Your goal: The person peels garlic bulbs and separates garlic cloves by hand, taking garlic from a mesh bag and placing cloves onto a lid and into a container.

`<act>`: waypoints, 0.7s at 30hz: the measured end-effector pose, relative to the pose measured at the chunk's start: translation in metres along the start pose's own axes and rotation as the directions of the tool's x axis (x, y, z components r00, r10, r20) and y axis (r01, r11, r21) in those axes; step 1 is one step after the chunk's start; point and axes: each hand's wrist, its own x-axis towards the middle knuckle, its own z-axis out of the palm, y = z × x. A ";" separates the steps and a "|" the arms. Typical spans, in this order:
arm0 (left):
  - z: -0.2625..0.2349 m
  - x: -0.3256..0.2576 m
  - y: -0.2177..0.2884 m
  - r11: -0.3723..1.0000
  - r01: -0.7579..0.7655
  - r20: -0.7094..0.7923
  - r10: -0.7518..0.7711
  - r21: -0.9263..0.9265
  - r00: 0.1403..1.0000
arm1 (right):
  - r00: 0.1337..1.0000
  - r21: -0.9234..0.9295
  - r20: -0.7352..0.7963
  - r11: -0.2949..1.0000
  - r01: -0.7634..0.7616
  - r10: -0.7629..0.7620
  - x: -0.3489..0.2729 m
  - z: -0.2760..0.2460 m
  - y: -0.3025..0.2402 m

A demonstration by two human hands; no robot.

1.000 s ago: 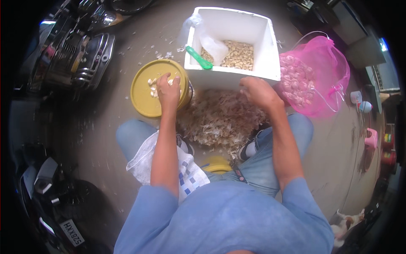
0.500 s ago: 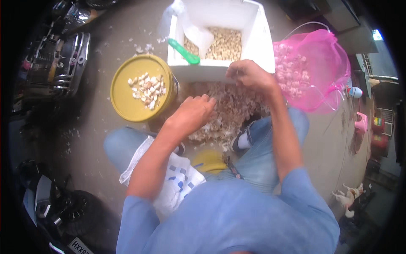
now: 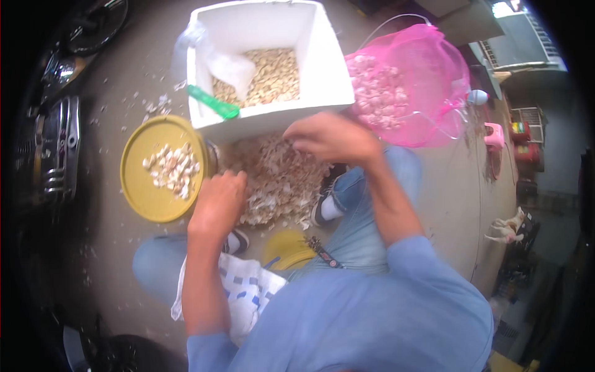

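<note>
Cloves (image 3: 172, 168), pale, lie loosely heaped on the round yellow lid (image 3: 139, 195), to my left. Left hand (image 3: 222, 197): just beside the lid's right edge, fingers bent; I cannot tell whether they grip anything. Right hand (image 3: 334, 137): before the near wall of the white foam box (image 3: 273, 121), fingers bent and pointing left, blurred; I cannot tell whether they pinch anything. Between the hands I see a heap of papery skins (image 3: 273, 192) on the floor (image 3: 449, 204). Inside the box: more pale pieces (image 3: 273, 71) and a clear plastic bag (image 3: 226, 65); a green strip (image 3: 212, 102) crosses its near-left rim. Right of box: pink mesh bag (image 3: 434, 77) containing pinkish-looking bulbs (image 3: 378, 93).
</note>
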 end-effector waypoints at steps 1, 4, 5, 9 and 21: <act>0.000 -0.001 0.002 0.999 0.001 0.016 0.000 -0.036 1.000 | 0.979 0.033 -0.199 0.999 0.038 -0.031 -0.026 -0.037 -0.022; 0.002 -0.006 0.006 1.000 -0.008 -0.053 0.008 0.002 0.999 | 0.494 0.014 -0.863 0.971 0.239 -0.109 -0.095 -0.114 -0.039; 0.002 -0.011 0.002 0.999 0.027 -0.050 -0.026 0.017 0.998 | 0.327 -0.007 -0.941 0.970 0.243 -0.089 -0.095 -0.139 -0.025; 0.014 0.011 0.018 0.991 -0.130 -0.079 0.131 0.019 0.988 | 0.678 -0.076 -0.712 0.940 -0.334 0.183 -0.137 -0.240 0.099; 0.040 -0.009 0.024 0.995 0.014 0.172 -0.031 0.099 0.985 | 0.830 -0.455 -0.209 0.700 -0.551 0.518 -0.117 -0.039 0.185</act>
